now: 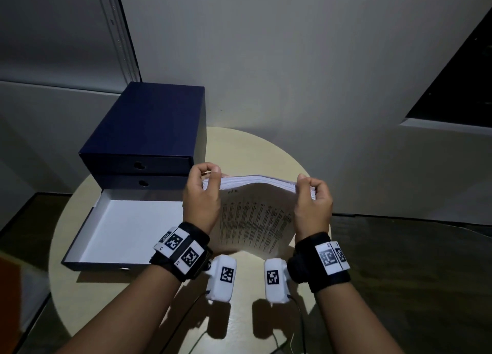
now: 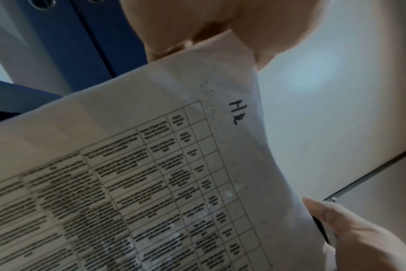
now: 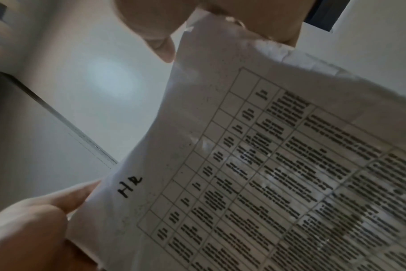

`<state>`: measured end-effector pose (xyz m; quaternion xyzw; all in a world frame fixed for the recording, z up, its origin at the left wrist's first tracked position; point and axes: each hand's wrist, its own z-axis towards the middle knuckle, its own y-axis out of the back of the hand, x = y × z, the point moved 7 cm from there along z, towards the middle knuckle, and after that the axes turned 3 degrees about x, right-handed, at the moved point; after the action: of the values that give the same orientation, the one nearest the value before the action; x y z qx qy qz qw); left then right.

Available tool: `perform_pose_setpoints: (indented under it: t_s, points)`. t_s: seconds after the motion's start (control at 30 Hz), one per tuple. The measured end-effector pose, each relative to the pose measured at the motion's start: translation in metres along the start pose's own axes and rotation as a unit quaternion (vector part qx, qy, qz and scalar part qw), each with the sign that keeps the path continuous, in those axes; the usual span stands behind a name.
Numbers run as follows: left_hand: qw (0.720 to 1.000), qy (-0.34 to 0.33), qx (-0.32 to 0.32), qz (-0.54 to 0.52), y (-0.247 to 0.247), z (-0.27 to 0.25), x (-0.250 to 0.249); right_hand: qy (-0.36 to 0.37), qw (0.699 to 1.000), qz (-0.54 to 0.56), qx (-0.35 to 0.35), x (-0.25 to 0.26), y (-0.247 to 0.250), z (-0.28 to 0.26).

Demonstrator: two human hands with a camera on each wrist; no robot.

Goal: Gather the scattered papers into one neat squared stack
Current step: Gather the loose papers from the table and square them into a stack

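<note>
I am standing over a round cream desk [image 1: 247,151] in dim light. Pale walls [image 1: 292,47] are rising beyond my fingers, a dark window [image 1: 458,87] sitting off to their right.

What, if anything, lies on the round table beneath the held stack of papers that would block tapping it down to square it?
Nothing visible does. Both the left hand and right hand grip the stack of papers upright over bare table. The open drawer lies off to the left, clear of it.
</note>
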<state>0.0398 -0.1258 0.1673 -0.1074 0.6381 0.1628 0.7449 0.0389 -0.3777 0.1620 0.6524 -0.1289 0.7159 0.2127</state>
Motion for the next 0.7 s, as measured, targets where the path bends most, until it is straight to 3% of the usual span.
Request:
perform_pose_setpoints:
  t_s: [0.33, 0.47, 0.53, 0.6, 0.7]
  points:
    - [1.000, 0.002, 0.006, -0.017, -0.001, -0.001, 0.001, -0.001, 1.000, 0.020, 0.004, -0.003, -0.001, -0.002]
    - [0.991, -0.054, 0.116, -0.047, 0.004, -0.014, 0.011, 0.002, 0.994, 0.039, 0.103, -0.020, 0.000, -0.010]
    - [0.986, -0.039, 0.161, -0.005, 0.007, -0.024, 0.028, 0.000, 0.987, 0.003, 0.158, -0.037, 0.001, -0.021]
    - [0.983, -0.001, 0.175, 0.047, 0.008, -0.031, 0.047, -0.007, 0.982, -0.047, 0.181, -0.049, 0.000, -0.032]
    - [0.987, 0.022, 0.144, 0.073, 0.008, -0.032, 0.053, -0.001, 0.982, -0.090, 0.166, -0.051, -0.001, -0.032]
